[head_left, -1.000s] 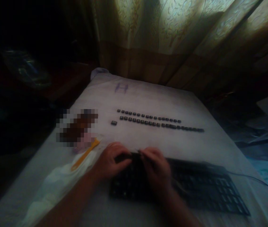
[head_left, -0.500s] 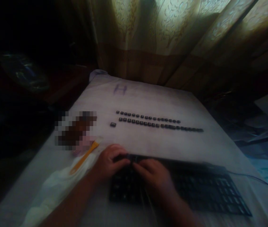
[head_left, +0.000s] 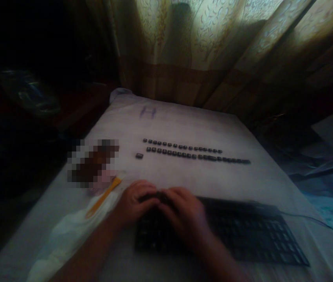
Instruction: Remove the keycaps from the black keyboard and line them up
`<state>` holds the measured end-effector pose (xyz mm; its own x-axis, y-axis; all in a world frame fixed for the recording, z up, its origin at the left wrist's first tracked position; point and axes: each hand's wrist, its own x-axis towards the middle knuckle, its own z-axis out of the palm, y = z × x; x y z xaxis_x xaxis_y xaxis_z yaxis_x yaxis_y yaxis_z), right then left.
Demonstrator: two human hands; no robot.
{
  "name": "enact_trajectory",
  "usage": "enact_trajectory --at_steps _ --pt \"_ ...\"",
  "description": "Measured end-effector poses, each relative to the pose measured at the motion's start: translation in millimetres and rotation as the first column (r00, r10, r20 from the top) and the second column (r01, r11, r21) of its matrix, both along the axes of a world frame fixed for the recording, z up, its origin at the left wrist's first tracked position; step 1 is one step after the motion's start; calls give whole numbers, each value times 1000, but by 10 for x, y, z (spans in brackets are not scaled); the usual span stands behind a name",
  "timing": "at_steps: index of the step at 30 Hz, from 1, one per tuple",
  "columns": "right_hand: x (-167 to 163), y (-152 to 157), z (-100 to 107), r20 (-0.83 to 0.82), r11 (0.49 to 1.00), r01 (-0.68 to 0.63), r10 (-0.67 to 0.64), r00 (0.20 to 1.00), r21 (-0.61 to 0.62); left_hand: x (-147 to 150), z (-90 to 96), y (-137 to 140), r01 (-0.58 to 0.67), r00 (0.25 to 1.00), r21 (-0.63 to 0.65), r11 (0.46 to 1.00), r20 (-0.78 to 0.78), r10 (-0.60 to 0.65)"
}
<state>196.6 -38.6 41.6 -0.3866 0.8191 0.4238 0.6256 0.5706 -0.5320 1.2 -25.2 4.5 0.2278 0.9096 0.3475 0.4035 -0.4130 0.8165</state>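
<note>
A black keyboard (head_left: 251,239) lies on the cloth-covered table, its cable running off to the right. At its upper left corner, my left hand (head_left: 137,199) is closed on the edge, thumb and fingers curled. Right beside it, my right hand (head_left: 184,211) reaches over the keyboard's upper left keys with its fingers bent together. The fingertips of both hands nearly meet there, and whatever the right fingers grip is too dark to make out. Beyond the hands lie two rows of loose black keycaps (head_left: 180,154), with one wider keycap (head_left: 139,156) apart at the left.
Left of my hands, a brush with an orange handle (head_left: 103,199) rests on a crumpled white cloth (head_left: 69,227). A pixelated item (head_left: 91,162) lies behind it. A patterned curtain (head_left: 166,47) hangs past the table's far edge. The cable (head_left: 304,216) trails right.
My right hand has shifted slightly left and up, its fingers now over the keyboard's top edge by my left hand. My left hand stays almost in place.
</note>
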Motion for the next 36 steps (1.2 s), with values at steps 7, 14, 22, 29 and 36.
enact_trajectory --at_steps 7,14,22,29,36 --pt "-61 71 -54 -16 999 21 -21 1000 29 13 23 2 23 1000 19 1000 6 -23" --pt "-79 96 -11 4 999 10 -10 1000 43 42 70 0 29 999 -3 1000 39 -28" --pt "-118 125 5 15 1000 -9 9 1000 14 32 82 -4 21 992 -141 990 123 -3" --pt "-144 579 21 -10 987 -39 38 999 -153 42 69 10 -208 965 -211 955 116 236" --pt "-438 1128 -75 240 941 27 58 969 -336 8 33 23 -312 922 -205 928 171 348"
